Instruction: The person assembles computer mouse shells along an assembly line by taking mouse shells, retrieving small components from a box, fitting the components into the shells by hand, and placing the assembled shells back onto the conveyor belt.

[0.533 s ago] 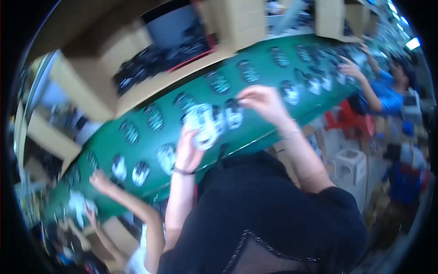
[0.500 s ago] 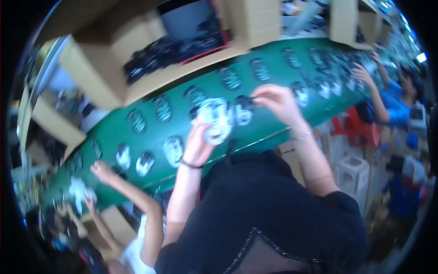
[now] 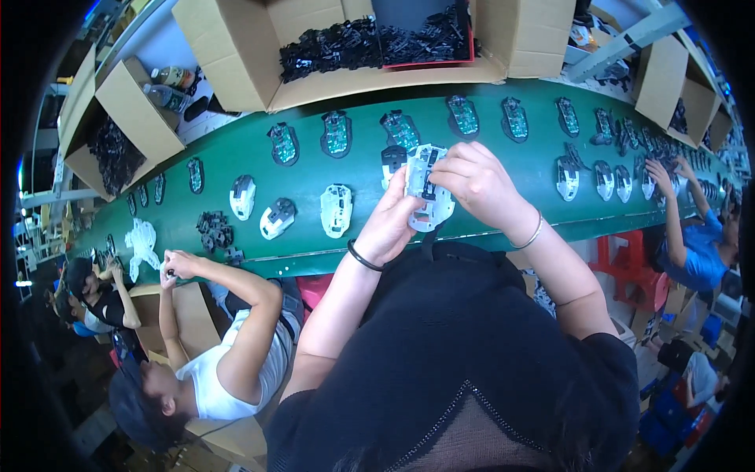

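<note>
A white computer mouse shell [image 3: 432, 214], its inner side showing, is held above the green belt in front of my chest. My left hand [image 3: 387, 226] grips it from the left, fingers and thumb around its edge. With fingertips pinched together, my right hand [image 3: 478, 187] works on a small black plastic part [image 3: 429, 187] in the shell; the fingers partly hide it. Just behind lies a dark mouse piece [image 3: 392, 161], partly covered by the shell. Another white mouse shell [image 3: 336, 211] rests on the belt to the left.
Mouse bases with green circuit boards [image 3: 336, 135] line the far side of the green belt [image 3: 307, 177]. An open cardboard box [image 3: 385, 88] of black plastic parts stands beyond. Black pieces [image 3: 214, 230] lie near a co-worker [image 3: 228, 377] on the left; another co-worker [image 3: 700, 252] sits right.
My right hand has moved from the belt to the shell in my left hand, its fingertips now at the shell. The view has shifted and become sharper.
</note>
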A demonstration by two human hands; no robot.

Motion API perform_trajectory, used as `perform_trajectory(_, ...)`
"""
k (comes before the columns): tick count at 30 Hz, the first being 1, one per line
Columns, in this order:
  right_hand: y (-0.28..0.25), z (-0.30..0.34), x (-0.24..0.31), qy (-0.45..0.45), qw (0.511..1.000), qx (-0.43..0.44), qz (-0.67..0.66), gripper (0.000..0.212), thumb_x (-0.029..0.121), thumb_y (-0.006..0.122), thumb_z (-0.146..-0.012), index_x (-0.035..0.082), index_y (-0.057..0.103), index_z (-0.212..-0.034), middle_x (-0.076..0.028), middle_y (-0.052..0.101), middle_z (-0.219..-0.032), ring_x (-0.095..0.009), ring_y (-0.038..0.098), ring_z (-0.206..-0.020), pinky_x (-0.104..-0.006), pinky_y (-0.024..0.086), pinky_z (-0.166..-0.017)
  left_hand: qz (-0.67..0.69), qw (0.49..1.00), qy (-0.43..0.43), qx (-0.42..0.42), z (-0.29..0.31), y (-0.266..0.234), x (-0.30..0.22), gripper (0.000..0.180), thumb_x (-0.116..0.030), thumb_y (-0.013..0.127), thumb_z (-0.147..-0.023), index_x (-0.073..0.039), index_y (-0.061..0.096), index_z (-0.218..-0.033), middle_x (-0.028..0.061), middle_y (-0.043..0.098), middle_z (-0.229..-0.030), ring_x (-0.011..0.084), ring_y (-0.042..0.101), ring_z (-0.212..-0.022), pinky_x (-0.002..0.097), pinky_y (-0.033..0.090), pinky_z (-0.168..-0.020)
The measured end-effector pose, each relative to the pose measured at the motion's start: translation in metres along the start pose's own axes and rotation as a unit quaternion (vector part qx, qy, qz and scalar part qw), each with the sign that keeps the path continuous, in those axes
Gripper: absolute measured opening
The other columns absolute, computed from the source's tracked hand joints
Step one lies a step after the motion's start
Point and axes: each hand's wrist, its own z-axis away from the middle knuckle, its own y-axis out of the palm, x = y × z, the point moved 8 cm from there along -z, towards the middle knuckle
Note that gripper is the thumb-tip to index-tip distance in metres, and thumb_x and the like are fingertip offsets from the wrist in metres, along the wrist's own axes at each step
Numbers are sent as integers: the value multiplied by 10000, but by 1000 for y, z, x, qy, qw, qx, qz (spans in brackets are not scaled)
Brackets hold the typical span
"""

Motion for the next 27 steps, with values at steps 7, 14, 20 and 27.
perform_trajectory(7, 12, -4, -10, 86, 993, -31, -72, 201, 24, 664, -614, 35, 653, -814, -43, 504, -750, -204, 493, -754, -295, 427, -666, -143, 985, 83, -50, -2, -16, -6, 577, 81, 438, -789, -89, 324, -1329, 18, 475, -1078, 78, 492, -922, 213, 435, -723)
perform_trajectory(14, 15, 7, -16, 173, 976, -113, -62, 162, 16, 684, -647, 17, 652, -805, -73, 486, -785, -224, 476, -764, -296, 425, -657, -195, 967, 127, -103, -9, -17, -17, 509, 83, 424, -790, -65, 399, -1276, 21, 504, -1069, 65, 513, -866, 202, 453, -691)
perform_trajectory(20, 29, 36, -38, 352, 883, -206, -233, 409, -33, 608, -715, 1, 504, -1109, -50, 529, -874, -158, 505, -808, -260, 422, -661, -170, 969, 143, -110, -11, -18, -16, 505, 66, 424, -809, -82, 379, -1291, 27, 520, -1097, 69, 534, -871, 187, 465, -646)
perform_trajectory(27, 83, 44, -42, 388, 744, -170, -516, 334, -47, 510, -782, -13, 471, -1112, -84, 587, -1006, -130, 565, -957, -263, 475, -789, -305, 914, 244, -107, -15, -20, -20, 504, 59, 415, -828, -71, 346, -1310, 54, 519, -1116, 98, 538, -917, 218, 467, -709)
